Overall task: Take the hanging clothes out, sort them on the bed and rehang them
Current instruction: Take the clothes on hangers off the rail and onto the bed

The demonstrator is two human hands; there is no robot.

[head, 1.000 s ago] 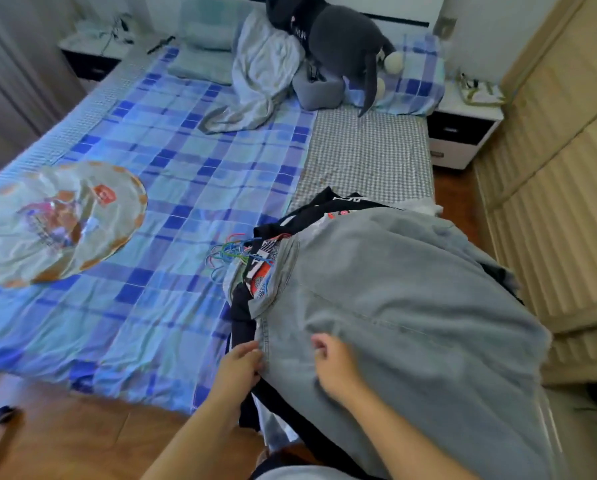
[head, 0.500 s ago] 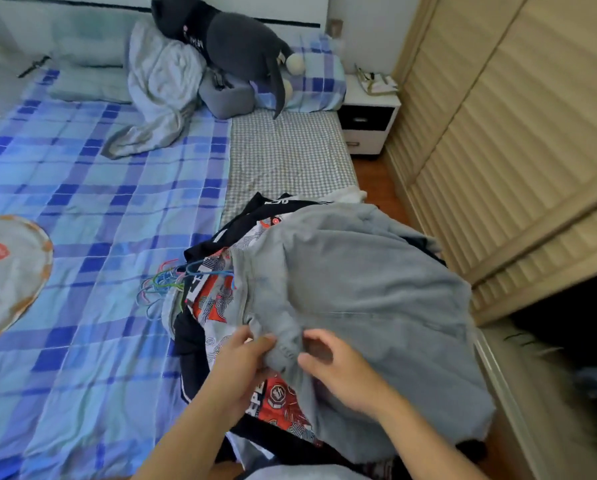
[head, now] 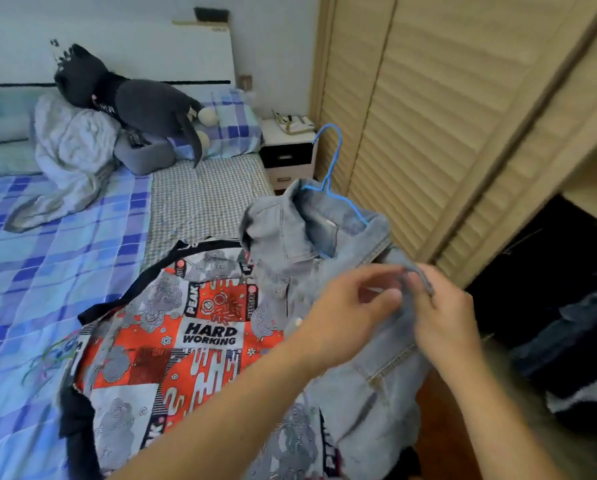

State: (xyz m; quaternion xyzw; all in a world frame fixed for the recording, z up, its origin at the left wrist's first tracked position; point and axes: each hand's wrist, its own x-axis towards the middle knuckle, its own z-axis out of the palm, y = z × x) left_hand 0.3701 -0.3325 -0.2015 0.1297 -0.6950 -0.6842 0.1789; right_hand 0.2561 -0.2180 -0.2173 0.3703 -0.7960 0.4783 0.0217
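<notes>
1. the bed (head: pixel 58 271) fills the left side, blue plaid cover running from near to far, with a strip of small grey check down its right edge.
2. the louvred wardrobe door (head: pixel 446 116) stands at the right, and a dark opening near right shows more clothes inside.
3. the denim jacket (head: pixel 369 393) is up off the pile at near centre-right, on a blue hanger (head: pixel 328 161) whose hook pokes up past the collar.
4. under it and to its left, the red and grey printed shirt (head: pixel 193 341) lies flat on the bed's near right corner (the words "hard working" show on it).
5. a dark plush toy (head: pixel 141 105) slumps on the far pillows.
6. right hand (head: pixel 446 323) pinches a fold of the jacket's edge.
7. left hand (head: pixel 345 323), fingers curled, meets the same fold, though its grip is blurred and i cannot tell.
</notes>
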